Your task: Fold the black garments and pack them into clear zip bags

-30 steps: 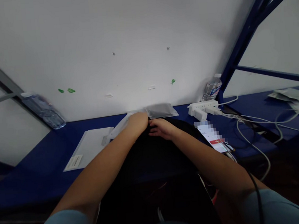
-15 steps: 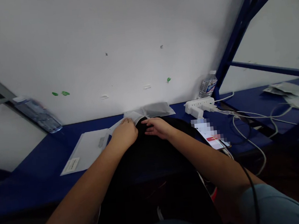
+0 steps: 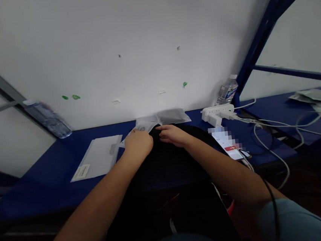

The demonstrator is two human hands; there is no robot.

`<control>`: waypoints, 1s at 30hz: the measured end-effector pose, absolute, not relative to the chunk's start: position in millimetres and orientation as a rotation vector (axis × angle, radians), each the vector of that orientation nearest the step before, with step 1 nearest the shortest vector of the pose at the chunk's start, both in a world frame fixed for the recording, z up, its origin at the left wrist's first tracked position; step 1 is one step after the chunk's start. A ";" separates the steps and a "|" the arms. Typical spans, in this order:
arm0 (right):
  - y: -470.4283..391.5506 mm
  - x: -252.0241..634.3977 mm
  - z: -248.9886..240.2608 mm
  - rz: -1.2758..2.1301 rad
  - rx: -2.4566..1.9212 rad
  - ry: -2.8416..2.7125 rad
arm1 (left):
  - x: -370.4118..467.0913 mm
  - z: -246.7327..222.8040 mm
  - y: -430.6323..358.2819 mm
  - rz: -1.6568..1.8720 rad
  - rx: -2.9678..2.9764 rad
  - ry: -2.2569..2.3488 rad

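Black cloth [image 3: 170,161] spreads over the blue table's front and middle. My left hand [image 3: 140,141] is closed at the edge of a translucent plastic bag [image 3: 148,122], beside the cloth's far end. Just to its right, my right hand [image 3: 173,135] rests on the cloth with its fingers apart. Behind the hands, against the wall, lies another plastic bag with something grey in it [image 3: 173,116]. Flat white packages [image 3: 97,157] with labels lie left of my left hand.
On the right are a white power strip [image 3: 218,110] with cables, a lit phone [image 3: 228,144] and a bottle [image 3: 228,90]. Another bottle [image 3: 48,118] leans at the left. Blue frame bars [image 3: 267,23] rise at the right, with more packages [image 3: 317,97] beyond.
The view has shifted slightly, moving the scene to the right. My left hand has turned and closed more at the bag's edge; the bag's near part has moved a little. My right hand is much the same.
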State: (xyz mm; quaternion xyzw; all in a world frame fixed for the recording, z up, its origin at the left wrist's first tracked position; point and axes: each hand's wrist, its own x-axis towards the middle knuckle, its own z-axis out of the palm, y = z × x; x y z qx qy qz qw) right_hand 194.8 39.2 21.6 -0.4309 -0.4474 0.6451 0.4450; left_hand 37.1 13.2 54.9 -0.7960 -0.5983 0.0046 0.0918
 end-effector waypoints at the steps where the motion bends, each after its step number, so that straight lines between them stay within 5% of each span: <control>1: 39.2 198.4 22.6 1.532 -1.150 -1.188 | 35.5 54.9 15.3 0.019 -2.355 -1.818; 9: 34.0 223.3 39.4 1.882 -1.141 -1.654 | -24.6 34.7 14.9 -0.054 -2.769 -1.278; 19: 32.7 207.7 33.5 1.951 -1.012 -1.490 | -34.6 18.4 24.2 -0.016 -2.580 -1.161; 30: 35.8 203.0 29.9 2.067 -0.841 -1.125 | -30.1 4.9 26.8 -0.350 -2.549 -1.025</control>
